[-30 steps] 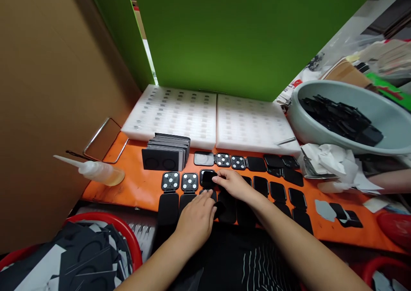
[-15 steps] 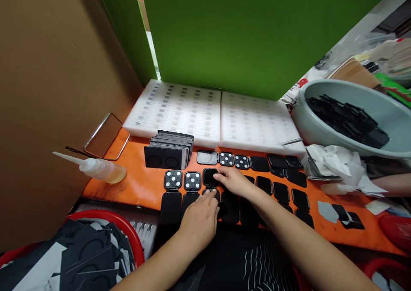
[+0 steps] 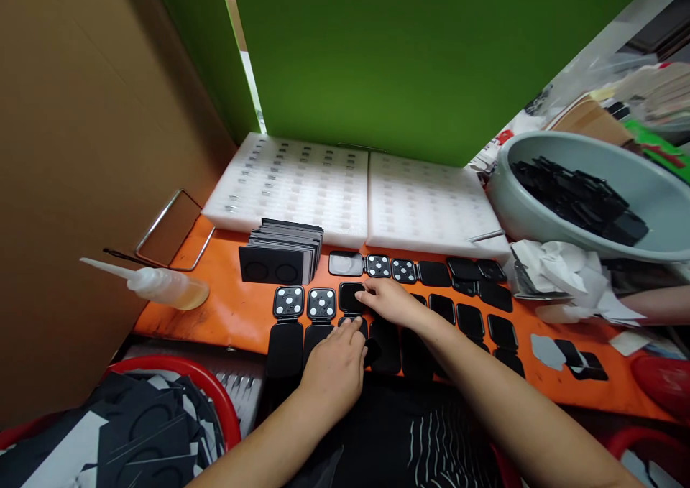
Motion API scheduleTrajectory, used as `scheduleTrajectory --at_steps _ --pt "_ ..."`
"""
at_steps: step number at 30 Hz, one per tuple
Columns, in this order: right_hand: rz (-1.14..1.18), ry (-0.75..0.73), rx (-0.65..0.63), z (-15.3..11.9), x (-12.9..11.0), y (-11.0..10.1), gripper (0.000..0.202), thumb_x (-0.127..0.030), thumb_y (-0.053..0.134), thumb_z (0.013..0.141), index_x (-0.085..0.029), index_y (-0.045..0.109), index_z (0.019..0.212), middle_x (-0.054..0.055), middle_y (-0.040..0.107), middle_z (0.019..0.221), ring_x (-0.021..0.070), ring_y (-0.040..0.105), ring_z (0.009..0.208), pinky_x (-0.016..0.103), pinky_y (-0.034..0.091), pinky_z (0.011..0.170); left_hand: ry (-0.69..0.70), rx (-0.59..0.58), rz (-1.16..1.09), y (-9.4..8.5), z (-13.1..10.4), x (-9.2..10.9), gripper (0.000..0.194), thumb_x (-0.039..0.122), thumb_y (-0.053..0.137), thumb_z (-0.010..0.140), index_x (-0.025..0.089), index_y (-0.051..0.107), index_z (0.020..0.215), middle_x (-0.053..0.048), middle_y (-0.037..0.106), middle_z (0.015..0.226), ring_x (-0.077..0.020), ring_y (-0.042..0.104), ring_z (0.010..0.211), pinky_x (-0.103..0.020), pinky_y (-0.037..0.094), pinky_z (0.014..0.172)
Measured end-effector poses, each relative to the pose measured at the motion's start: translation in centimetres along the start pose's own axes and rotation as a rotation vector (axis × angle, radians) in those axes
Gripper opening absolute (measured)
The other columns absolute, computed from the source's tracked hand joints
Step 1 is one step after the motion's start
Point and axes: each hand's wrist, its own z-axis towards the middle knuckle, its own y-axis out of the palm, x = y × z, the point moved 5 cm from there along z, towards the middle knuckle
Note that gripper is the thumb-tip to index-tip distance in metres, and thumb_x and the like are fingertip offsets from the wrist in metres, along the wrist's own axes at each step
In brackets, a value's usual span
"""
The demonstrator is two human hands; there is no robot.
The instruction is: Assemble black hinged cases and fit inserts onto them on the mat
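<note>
At an orange desk (image 3: 229,323), seen from the head camera, a person's right hand (image 3: 389,302) brings narrowed fingers to a black square panel (image 3: 351,298) at the upper half of an open hinged case (image 3: 343,322). The left hand (image 3: 335,362) lies over what appears to be its lower half, fingers close together; whether either hand grips cannot be told. White-dotted cases (image 3: 289,302) lie left of the panel, below dark cards (image 3: 272,265), with foam trays (image 3: 302,186) behind
</note>
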Motion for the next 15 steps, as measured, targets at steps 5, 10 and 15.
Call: scheduleTrajectory --at_steps 5,10,15 --pt "-0.072 0.059 -0.014 0.50 -0.20 -0.09 0.032 -0.034 0.054 0.079 -0.020 0.040 0.054 -0.002 0.047 0.054 0.0118 0.041 0.053 0.024 0.026 0.052 0.000 -0.017 0.028 -0.14 0.09 0.08 0.022 0.014 0.039 0.087 0.014 0.058 0.097 -0.013 0.057 0.126 -0.0282 0.054 0.116 -0.043 0.050 0.090" --pt "-0.148 0.072 -0.030 0.91 -0.45 -0.22 0.030 -0.037 0.054 0.079 -0.020 0.044 0.057 0.001 0.052 0.057 0.0136 0.045 0.056 0.024 0.026 0.051 0.008 -0.033 0.050 -0.14 0.12 0.17 0.021 0.013 0.040 0.087 0.013 0.058 0.096 -0.014 0.057 0.126 -0.0284 0.054 0.116 -0.043 0.050 0.090" --pt "-0.278 0.063 -0.046 1.07 -0.87 -0.14 0.028 -0.042 0.050 0.082 -0.019 0.059 0.069 0.007 0.063 0.070 0.0195 0.056 0.067 0.026 0.030 0.053 0.014 -0.027 0.050 -0.10 0.16 0.13 0.021 0.013 0.039 0.087 0.014 0.058 0.096 -0.013 0.056 0.127 -0.0279 0.053 0.117 -0.043 0.050 0.091"
